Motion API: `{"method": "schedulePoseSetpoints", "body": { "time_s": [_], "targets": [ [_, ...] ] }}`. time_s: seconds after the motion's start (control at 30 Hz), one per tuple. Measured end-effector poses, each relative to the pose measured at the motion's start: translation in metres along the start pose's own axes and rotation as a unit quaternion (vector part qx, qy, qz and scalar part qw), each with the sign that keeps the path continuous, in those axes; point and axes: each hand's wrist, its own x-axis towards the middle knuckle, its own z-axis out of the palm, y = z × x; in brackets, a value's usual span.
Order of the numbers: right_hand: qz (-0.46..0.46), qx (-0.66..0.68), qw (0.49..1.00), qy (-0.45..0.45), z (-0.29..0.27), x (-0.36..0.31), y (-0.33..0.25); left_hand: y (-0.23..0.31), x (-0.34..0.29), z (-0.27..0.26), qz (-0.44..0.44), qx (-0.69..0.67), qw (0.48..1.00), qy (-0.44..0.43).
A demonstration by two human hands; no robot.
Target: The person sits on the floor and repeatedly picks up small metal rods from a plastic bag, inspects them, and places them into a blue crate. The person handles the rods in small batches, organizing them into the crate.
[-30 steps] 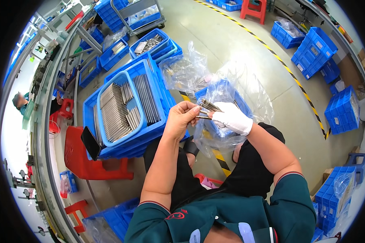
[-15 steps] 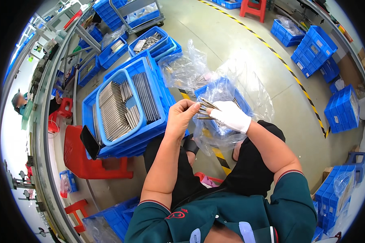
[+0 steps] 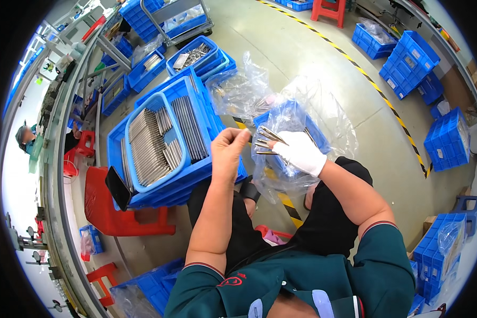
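Observation:
My right hand [image 3: 301, 152], in a white glove, grips a small fanned bunch of slim metal rods [image 3: 270, 137]; their ends poke out toward the left. Beside them, a little apart, is my bare left hand [image 3: 229, 151], with thumb and forefinger pinched together and the other fingers curled. Whether anything sits in that pinch is too small to make out. Below the gloved hand stands a blue bin [image 3: 315, 127] lined with clear plastic [image 3: 336, 119]. On the left, a light-blue tray [image 3: 130, 155] full of neatly lined-up metal rods [image 3: 148, 146] rests on stacked blue crates [image 3: 209, 172].
A black flat object [image 3: 118, 188] leans at the tray's near corner. A red stool [image 3: 98, 204] stands under the crates. More metal parts fill a blue tray [image 3: 209, 55] farther off. Blue crates [image 3: 411, 63] line the right side, past yellow-black floor tape [image 3: 365, 77].
My left hand has drawn back to the left, away from the rods. My right hand keeps its hold on the bunch, nearly in place.

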Motion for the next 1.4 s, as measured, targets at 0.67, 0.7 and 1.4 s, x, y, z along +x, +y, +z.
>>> {"method": "schedulePoseSetpoints", "body": {
  "time_s": [0.67, 0.7, 1.4],
  "targets": [
    [0.023, 0.030, 0.995, -0.094, 0.003, -0.002, 0.002, 0.003, 0.002, -0.008, -0.103, -0.043, 0.982, -0.151],
    [0.025, 0.022, 0.995, -0.089, 0.004, -0.003, 0.001, 0.000, 0.002, -0.009, -0.110, -0.048, 0.981, -0.150],
    [0.000, -0.005, 0.999, -0.054, 0.005, -0.002, 0.003, -0.015, 0.002, -0.003, -0.182, -0.187, 0.955, -0.140]
  ]
}}
